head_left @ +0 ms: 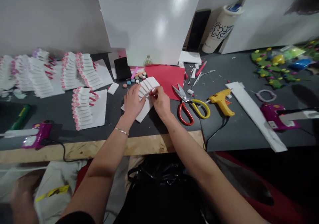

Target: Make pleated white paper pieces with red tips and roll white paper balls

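A white foam piece with a fan of raised slats (149,84) lies on the table in front of me, a white flat part of it reaching towards the near edge. My left hand (133,99) rests on its left side, fingers spread over it and thumb apart. On its right side my right hand (160,101) is closed in a pinch at a small red piece (151,92), mostly hidden by the fingers. Behind the hands lies a red sheet (165,77). Close to my right hand are scissors (184,99) with one red and one yellow handle, blades apart.
Several similar white fans with pink tips (83,109) stand at the left. Right of the scissors lie a yellow glue gun (221,101) with a cord and a long white strip (256,114). A tumbler (220,29) stands at the back. Another person's arm (23,197) shows at lower left.
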`<state>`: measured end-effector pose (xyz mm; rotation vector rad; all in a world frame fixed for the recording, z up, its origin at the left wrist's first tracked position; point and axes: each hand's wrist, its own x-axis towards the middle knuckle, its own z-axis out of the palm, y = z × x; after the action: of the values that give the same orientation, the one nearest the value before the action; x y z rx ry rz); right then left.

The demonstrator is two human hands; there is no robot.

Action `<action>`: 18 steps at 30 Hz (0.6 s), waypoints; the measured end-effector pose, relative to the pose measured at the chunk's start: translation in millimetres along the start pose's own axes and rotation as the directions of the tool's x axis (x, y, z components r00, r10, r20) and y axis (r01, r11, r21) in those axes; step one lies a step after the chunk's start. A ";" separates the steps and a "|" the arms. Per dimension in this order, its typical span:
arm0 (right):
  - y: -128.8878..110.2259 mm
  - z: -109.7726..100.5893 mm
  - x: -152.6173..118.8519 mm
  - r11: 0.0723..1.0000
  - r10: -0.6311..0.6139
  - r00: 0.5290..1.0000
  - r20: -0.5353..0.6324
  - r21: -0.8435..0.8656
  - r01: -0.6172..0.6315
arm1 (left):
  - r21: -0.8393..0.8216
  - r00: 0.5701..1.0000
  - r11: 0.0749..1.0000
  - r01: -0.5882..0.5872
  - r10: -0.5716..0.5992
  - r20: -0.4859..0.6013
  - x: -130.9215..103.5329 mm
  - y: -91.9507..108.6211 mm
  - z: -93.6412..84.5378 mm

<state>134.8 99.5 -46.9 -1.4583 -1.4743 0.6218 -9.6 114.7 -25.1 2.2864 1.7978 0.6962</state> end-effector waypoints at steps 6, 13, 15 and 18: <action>-3.6 -0.1 1.2 0.993 0.024 1.000 -0.015 -0.115 -0.026 | -0.046 0.998 0.997 -0.059 0.057 -0.036 0.5 -1.1 8.4; -7.9 -2.2 0.2 0.957 0.102 0.992 -0.071 -0.265 -0.118 | -0.051 0.997 0.996 -0.068 0.067 -0.031 0.5 3.1 10.3; -7.4 -1.6 0.3 0.948 0.109 0.992 -0.065 -0.293 -0.124 | -0.056 0.997 0.996 -0.070 0.069 -0.025 0.9 4.0 9.7; -5.2 -0.6 0.7 0.943 0.111 0.992 -0.055 -0.308 -0.123 | -0.057 0.998 0.996 -0.068 0.068 -0.003 1.6 4.4 9.5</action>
<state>132.9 99.1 -41.9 -1.8018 -1.5147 0.4430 -1.3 116.5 -31.3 2.3196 1.6851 0.7495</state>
